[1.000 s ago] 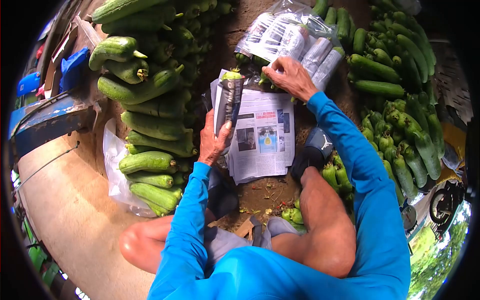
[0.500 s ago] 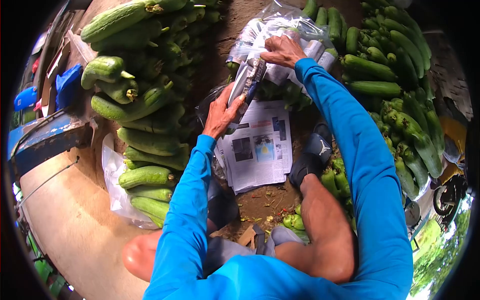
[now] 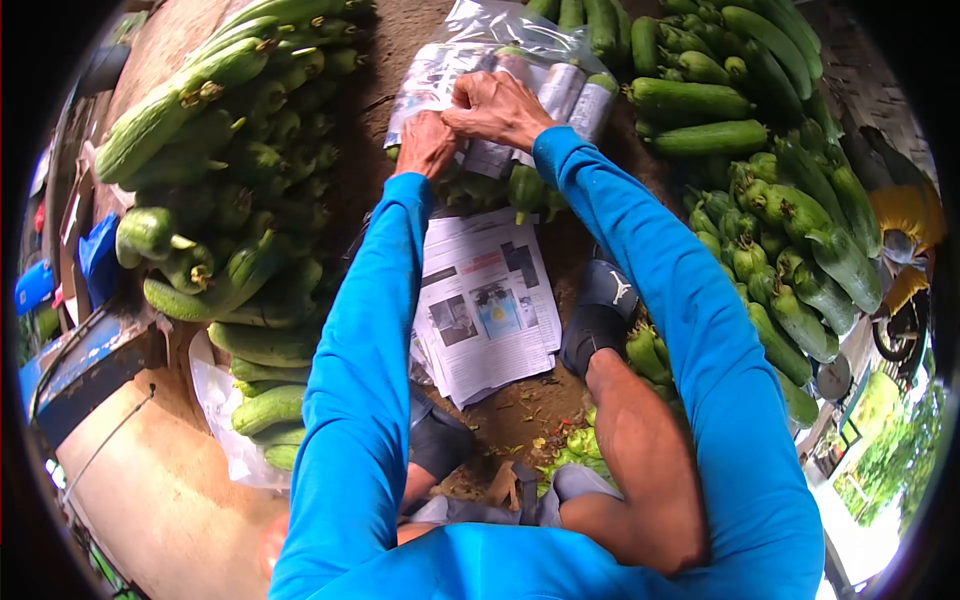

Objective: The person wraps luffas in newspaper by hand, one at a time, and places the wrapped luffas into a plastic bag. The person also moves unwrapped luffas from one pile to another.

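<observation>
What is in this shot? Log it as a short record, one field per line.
setting: ground outdoors, person seated
left hand: on the newspaper-wrapped gourds in the clear plastic bag
right hand: on the same wrapped bundle, touching the left hand
newspaper stack: flat on the ground between the legs
left pile of gourds: unwrapped, green
right pile of gourds: unwrapped, green
sandal: beside the newspapers
grip: cannot tell what either hand clasps

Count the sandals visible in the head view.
2. One dark sandal sits right of the newspaper stack, by the right knee; the other sandal lies below the stack's lower left corner, partly hidden by the left sleeve.
</observation>
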`<action>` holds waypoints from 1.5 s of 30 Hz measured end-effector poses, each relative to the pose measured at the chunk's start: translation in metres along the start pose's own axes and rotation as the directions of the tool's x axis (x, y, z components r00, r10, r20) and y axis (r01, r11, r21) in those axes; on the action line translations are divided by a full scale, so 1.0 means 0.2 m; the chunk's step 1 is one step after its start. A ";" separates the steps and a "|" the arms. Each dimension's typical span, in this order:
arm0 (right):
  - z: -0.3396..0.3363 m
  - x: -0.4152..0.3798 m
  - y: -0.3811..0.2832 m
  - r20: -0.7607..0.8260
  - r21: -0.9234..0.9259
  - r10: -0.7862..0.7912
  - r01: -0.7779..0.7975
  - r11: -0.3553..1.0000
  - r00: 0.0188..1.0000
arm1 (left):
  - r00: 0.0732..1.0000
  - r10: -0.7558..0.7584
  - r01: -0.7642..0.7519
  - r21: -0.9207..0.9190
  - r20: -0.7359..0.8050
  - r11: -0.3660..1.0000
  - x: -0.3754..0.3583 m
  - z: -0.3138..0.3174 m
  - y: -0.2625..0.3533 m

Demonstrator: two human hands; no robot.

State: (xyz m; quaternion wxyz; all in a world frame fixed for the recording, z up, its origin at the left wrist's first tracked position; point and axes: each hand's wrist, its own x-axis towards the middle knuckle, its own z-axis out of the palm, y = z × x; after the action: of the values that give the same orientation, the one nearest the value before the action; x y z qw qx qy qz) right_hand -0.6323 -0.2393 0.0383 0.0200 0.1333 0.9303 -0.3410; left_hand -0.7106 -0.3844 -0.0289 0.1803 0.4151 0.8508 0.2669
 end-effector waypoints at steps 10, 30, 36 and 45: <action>-0.14 -0.40 0.64 -0.576 0.240 0.361 -0.271 0.932 0.733 | 0.967 -0.049 0.112 0.245 -0.251 0.963 -0.05 0.04 0.20; 0.13 -0.55 0.56 -0.305 0.372 0.539 -0.423 0.827 0.785 | 0.951 0.219 -0.137 0.334 -0.219 0.932 0.07 0.08 0.00; 0.01 -0.44 0.34 -0.590 -0.167 0.029 -0.157 0.973 0.807 | 0.950 0.057 0.030 0.271 -0.306 0.962 0.08 0.15 -0.01; 0.25 -0.02 0.27 -0.099 -0.661 -0.342 0.195 0.725 0.935 | 0.997 -0.046 0.062 0.336 -0.055 0.940 -0.14 0.06 0.08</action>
State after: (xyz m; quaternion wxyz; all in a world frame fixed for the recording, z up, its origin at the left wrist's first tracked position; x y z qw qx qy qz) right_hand -0.6171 -0.2317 -0.0333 -0.0856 0.0174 0.9961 0.0144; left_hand -0.6780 -0.3958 -0.0257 0.0941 0.4103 0.8989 0.1217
